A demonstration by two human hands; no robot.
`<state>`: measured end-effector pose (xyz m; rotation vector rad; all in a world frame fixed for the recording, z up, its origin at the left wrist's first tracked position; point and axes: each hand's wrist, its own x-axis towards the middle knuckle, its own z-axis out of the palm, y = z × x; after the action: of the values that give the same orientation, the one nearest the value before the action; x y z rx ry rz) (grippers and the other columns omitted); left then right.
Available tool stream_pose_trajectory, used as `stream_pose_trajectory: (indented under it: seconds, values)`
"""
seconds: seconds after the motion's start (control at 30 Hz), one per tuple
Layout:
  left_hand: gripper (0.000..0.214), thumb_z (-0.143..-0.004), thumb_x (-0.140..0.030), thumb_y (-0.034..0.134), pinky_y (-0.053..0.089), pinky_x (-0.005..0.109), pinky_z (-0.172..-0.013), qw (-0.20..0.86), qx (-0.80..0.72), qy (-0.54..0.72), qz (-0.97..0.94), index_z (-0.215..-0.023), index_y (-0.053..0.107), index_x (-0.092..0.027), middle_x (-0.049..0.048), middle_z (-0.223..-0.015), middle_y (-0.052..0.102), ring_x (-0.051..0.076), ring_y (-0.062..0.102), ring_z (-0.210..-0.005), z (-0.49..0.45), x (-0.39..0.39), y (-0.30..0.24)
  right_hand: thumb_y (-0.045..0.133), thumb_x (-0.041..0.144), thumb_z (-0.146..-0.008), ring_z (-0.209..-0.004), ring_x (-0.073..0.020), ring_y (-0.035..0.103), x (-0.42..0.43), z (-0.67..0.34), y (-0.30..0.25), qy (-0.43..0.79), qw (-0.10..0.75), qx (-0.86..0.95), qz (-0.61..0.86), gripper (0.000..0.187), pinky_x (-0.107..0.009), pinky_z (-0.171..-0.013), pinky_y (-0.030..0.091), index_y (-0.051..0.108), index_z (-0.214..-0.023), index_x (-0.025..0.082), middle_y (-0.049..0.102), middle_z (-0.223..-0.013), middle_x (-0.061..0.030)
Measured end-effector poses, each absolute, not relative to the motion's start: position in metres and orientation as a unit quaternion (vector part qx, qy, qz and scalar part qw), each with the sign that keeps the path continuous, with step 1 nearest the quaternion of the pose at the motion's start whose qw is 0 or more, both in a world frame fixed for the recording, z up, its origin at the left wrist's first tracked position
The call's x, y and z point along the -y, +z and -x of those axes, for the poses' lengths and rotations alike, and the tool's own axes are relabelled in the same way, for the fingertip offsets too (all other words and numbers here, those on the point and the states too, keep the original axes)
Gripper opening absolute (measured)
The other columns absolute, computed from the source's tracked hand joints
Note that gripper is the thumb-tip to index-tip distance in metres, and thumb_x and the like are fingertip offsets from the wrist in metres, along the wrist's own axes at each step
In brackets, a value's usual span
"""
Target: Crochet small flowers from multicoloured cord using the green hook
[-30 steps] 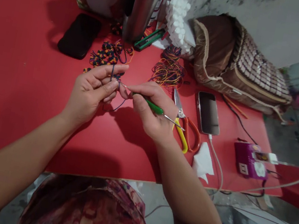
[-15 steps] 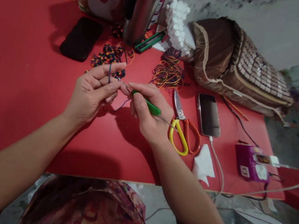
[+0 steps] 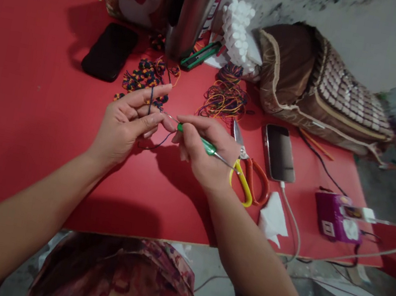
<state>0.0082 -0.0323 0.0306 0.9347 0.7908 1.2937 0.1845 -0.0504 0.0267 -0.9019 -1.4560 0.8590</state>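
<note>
left fingers (image 3: 150,119) pinch blue yarn (image 3: 150,101), right fingers (image 3: 191,137) grip a green-handled hook (image 3: 209,147), and the stitching work, hardly visible, seems just begun, with tangled thread (image 3: 225,99) unworked.

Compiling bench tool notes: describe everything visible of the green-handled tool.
The green-handled tool is slender: a glossy, plastic-looking grip with a thin, metallic-looking shaft at each end. The right hand holds it like a pen, hiding part of the grip. It slants above the red table, its front shaft reaching the left hand, its rear one pointing toward the scissors. Both tips are too small to make out.
</note>
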Motion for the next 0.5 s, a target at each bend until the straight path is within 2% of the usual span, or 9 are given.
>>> stream_pose_trajectory:
  seconds: [0.1, 0.17, 0.37, 0.5]
  values:
    - [0.037, -0.085, -0.015, 0.086, 0.039, 0.023, -0.049, 0.625, -0.34, 0.568, -0.415, -0.122, 0.083, -0.018, 0.0045, -0.079, 0.079, 0.008, 0.047, -0.052, -0.009, 0.031, 0.029, 0.074, 0.035, -0.105, -0.053, -0.0095, 0.063, 0.055, -0.186, 0.029, 0.235, 0.56, 0.683, 0.406, 0.016, -0.027, -0.064, 0.06, 0.085, -0.104, 0.023, 0.077, -0.073, 0.001]
    - [0.037, -0.085, -0.016, 0.086, 0.038, 0.023, -0.049, 0.624, -0.33, 0.57, -0.419, -0.122, 0.083, -0.019, 0.0042, -0.078, 0.079, 0.008, 0.046, -0.053, -0.009, 0.029, 0.028, 0.072, 0.031, -0.106, -0.059, -0.0109, 0.068, 0.055, -0.186, 0.028, 0.203, 0.571, 0.692, 0.392, 0.016, -0.03, -0.073, 0.063, 0.086, -0.105, 0.023, 0.079, -0.075, 0.0005]
    - [0.035, -0.084, -0.018, 0.087, 0.036, 0.024, -0.05, 0.625, -0.317, 0.582, -0.413, -0.119, 0.083, -0.019, 0.0055, -0.079, 0.08, 0.008, 0.045, -0.052, -0.009, 0.026, 0.026, 0.07, 0.027, -0.107, -0.066, -0.0108, 0.073, 0.052, -0.182, 0.021, 0.234, 0.583, 0.681, 0.377, 0.014, -0.029, -0.077, 0.064, 0.083, -0.111, 0.026, 0.081, -0.086, 0.0013]
    - [0.036, -0.083, -0.016, 0.088, 0.035, 0.022, -0.048, 0.657, -0.302, 0.574, -0.384, -0.118, 0.084, -0.02, 0.0032, -0.073, 0.077, 0.008, 0.045, -0.051, -0.01, 0.026, 0.027, 0.071, 0.026, -0.107, -0.086, -0.0141, 0.079, 0.052, -0.18, 0.017, 0.209, 0.558, 0.701, 0.392, 0.013, -0.032, -0.089, 0.065, 0.08, -0.116, 0.026, 0.085, -0.101, -0.0016]
